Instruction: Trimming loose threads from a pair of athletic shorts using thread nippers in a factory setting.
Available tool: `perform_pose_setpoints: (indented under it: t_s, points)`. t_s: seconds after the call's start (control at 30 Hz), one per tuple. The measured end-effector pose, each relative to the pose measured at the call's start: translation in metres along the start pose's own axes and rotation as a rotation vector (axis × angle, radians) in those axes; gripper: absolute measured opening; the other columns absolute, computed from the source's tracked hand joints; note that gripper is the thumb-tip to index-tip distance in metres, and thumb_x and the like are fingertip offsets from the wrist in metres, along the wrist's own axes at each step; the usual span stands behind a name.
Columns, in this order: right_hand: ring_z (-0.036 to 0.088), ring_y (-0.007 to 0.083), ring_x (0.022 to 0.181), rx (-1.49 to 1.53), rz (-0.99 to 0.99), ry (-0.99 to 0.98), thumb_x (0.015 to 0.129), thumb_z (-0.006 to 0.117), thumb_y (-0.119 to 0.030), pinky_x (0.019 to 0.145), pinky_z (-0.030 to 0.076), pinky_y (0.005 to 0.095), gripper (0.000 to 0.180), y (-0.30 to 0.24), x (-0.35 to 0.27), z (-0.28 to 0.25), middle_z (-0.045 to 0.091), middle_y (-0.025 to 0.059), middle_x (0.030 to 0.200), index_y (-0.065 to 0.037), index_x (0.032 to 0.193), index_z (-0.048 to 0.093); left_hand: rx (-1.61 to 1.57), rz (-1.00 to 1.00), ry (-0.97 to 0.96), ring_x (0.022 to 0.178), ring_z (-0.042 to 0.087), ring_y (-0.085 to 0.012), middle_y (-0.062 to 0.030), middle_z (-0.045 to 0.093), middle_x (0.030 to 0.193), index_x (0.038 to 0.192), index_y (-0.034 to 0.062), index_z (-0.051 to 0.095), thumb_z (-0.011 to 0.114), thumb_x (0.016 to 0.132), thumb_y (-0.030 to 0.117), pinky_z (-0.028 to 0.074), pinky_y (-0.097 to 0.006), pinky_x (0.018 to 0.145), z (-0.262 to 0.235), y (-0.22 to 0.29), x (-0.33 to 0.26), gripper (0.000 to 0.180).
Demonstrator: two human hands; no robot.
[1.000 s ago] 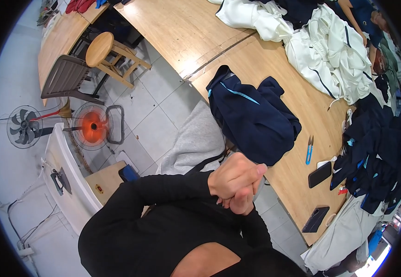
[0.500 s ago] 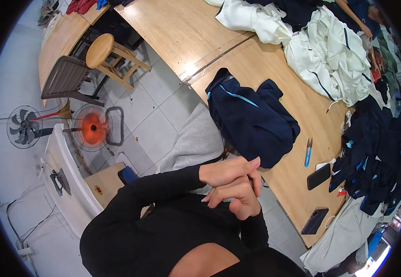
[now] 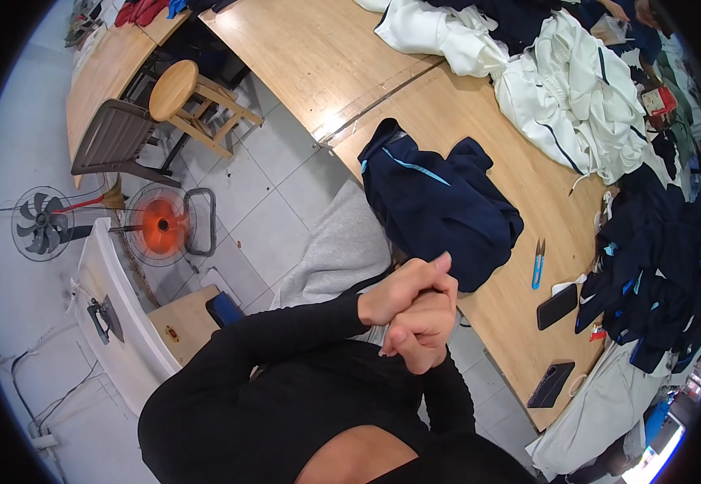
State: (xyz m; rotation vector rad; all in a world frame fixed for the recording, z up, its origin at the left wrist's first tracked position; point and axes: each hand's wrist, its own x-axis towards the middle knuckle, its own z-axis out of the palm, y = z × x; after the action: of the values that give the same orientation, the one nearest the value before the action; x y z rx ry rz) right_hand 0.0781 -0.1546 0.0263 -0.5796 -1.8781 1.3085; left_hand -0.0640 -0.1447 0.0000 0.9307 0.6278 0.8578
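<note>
My left hand [image 3: 399, 292] and my right hand [image 3: 421, 337] are clasped together in front of my body. The left lies over the right with its thumb raised, its fingers closed round the right hand. The fingers of my right hand are curled in, and no object shows in either hand. Just beyond them, a crumpled dark navy garment [image 3: 439, 214] with a light blue strip lies on the wooden table [image 3: 520, 323]. Grey fabric [image 3: 338, 242] hangs beside the table's edge.
On the table to the right are blue-handled thread snips [image 3: 537, 266], a black phone [image 3: 558, 307] and a dark flat case [image 3: 550, 385]. White garments [image 3: 568, 97] and navy garments [image 3: 649, 258] are heaped beyond. An iron [image 3: 105, 319], fan [image 3: 161, 226] and stool [image 3: 174, 89] stand left.
My clasped hands have shifted slightly up and away from my body, and the right hand's fingers have curled in more. At the upper right, another person's arms have moved.
</note>
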Motion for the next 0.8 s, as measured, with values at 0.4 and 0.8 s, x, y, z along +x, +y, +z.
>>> perform_pose_setpoints:
  t_s: [0.4, 0.8]
  points:
    - [0.060, 0.0137, 0.046, 0.394, -0.304, 0.228, 0.113, 0.052, -0.024, 0.052, 0.040, 0.0238, 0.042, 0.019, 0.003, 0.031, 0.070, 0.0086, 0.060, 0.005, 0.090, 0.071, -0.256, -0.175, 0.140, 0.055, 0.033, -0.0073, 0.0066, 0.041, 0.057, 0.062, 0.0057, 0.050, 0.030, 0.118, 0.067, 0.033, -0.028, 0.056, 0.010, 0.001, 0.001, 0.086]
    - [0.084, 0.0337, 0.099, 0.361, -0.023, 0.125, 0.108, 0.059, -0.047, 0.135, 0.006, 0.0605, 0.049, -0.009, 0.003, 0.000, 0.084, 0.0107, 0.091, -0.004, 0.099, 0.079, -0.317, 0.264, 0.308, 0.111, 0.075, -0.0329, -0.0209, 0.079, 0.117, 0.120, -0.0063, 0.075, 0.008, 0.114, 0.074, 0.047, -0.048, 0.115, -0.041, 0.007, 0.001, 0.105]
